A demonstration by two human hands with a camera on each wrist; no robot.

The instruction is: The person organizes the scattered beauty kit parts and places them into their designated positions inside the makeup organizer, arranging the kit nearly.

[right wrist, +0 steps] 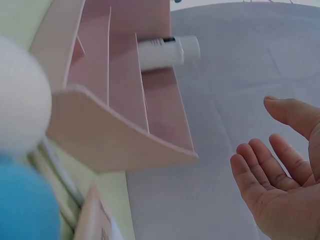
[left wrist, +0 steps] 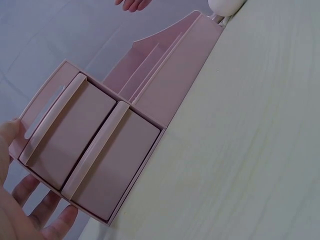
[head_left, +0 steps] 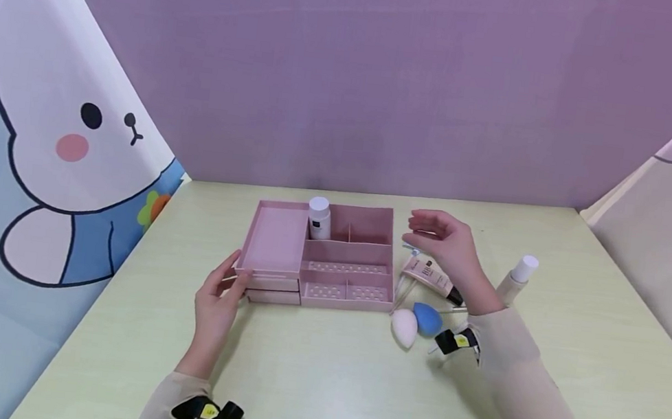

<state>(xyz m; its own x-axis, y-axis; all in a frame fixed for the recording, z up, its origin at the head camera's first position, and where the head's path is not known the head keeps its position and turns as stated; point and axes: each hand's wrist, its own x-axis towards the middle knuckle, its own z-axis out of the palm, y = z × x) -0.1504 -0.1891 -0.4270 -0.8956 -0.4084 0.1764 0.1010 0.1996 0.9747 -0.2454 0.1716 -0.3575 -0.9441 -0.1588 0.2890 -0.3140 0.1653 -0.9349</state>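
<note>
A pink desktop organizer (head_left: 349, 256) stands on the table, with two drawers (left wrist: 95, 145) at its left front. My left hand (head_left: 218, 300) grips its left side, the thumb on the upper edge and the fingers along the side wall. In the organizer's back row stands a white-capped bottle (head_left: 319, 220), also seen in the right wrist view. My right hand (head_left: 447, 243) is raised just right of the organizer, fingers apart from the thumb and nothing between them. Below this hand lies a pink tube with a black cap (head_left: 428, 275).
A white makeup sponge (head_left: 404, 328) and a blue one (head_left: 427, 319) lie by the organizer's front right corner. Thin sticks lie beside the tube. Another white-capped bottle (head_left: 517, 280) stands behind my right forearm. A purple backdrop (head_left: 387, 91) rises at the table's far edge.
</note>
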